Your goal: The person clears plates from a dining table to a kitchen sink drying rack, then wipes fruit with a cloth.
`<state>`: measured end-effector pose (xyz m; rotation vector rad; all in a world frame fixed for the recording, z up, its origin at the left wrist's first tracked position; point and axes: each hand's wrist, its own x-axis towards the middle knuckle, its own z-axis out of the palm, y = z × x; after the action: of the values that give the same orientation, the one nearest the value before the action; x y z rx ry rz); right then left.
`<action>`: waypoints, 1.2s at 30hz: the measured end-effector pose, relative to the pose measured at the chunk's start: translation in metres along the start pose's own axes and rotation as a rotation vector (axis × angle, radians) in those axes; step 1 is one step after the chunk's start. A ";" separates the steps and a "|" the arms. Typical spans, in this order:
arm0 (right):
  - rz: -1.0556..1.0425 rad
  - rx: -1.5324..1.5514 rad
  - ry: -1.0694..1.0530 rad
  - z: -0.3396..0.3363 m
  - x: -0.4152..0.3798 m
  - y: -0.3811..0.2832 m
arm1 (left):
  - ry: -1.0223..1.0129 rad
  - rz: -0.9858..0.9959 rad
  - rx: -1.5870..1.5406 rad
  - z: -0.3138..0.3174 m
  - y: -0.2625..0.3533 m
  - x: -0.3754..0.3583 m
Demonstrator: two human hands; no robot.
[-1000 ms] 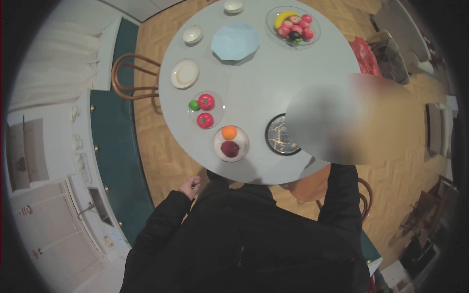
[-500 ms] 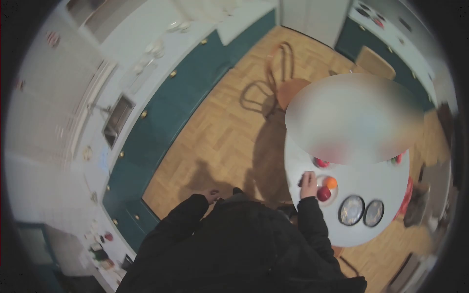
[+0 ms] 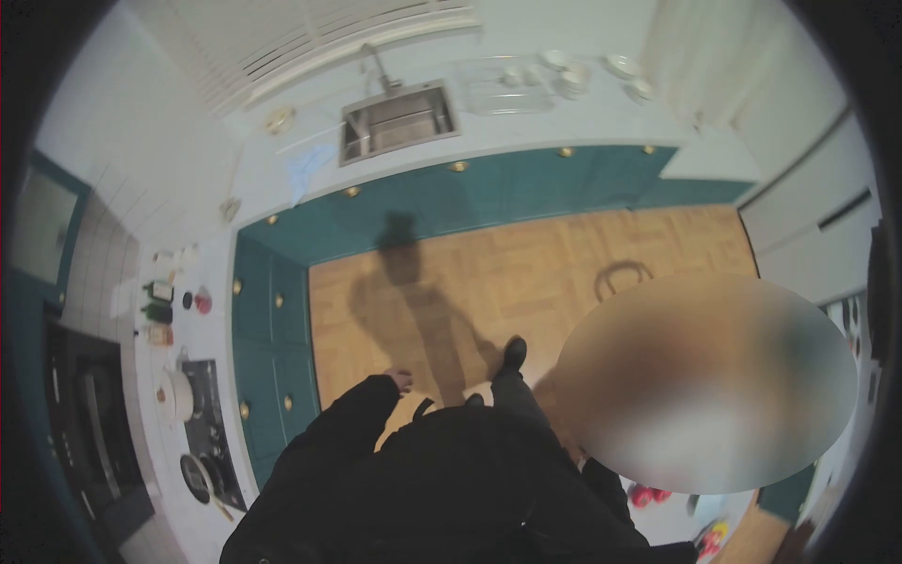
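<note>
While the head camera looks almost straight down, the person's dark jacket fills the bottom middle, and the left hand (image 3: pixel 401 381) pokes out of its black sleeve over the wooden floor (image 3: pixel 526 273). It's small in the shot, but the fingers look loosely curled and there's nothing in them; it hangs free, touching nothing. The right hand isn't visible at all, since a big blurred patch covers that side, so can't tell how its fingers are or whether it's got hold of anything. One black shoe (image 3: pixel 513 354) sits on the floor just ahead of the body, with the person's shadow stretching toward the teal cabinets (image 3: pixel 489 188).

Up top there's a steel sink (image 3: pixel 398 120) set in the white counter, with a few white dishes (image 3: pixel 573 77) to its right. On the left counter there's a stovetop (image 3: pixel 205 428) with a white pot (image 3: pixel 175 395) beside it, and some bottles (image 3: pixel 156 305) further up. Bottom right, just under the blur, a couple of red fruits (image 3: pixel 646 493) peek out on a pale surface.
</note>
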<state>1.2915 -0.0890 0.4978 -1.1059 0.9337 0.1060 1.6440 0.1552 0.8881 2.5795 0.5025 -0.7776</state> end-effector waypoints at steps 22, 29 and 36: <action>-0.237 0.005 -0.170 0.013 0.235 -0.457 | 0.115 0.194 -1.006 -0.220 0.115 0.096; 0.161 -0.075 -0.237 0.082 0.176 -0.411 | 0.707 0.277 -0.447 -0.357 0.286 0.130; 0.222 -0.204 -0.154 0.076 0.094 -0.501 | 0.763 -0.066 -0.058 -0.385 0.357 0.178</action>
<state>1.6487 -0.3043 0.8007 -1.1603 0.9185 0.4704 2.1111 0.0684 1.1740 2.7451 0.8060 0.2439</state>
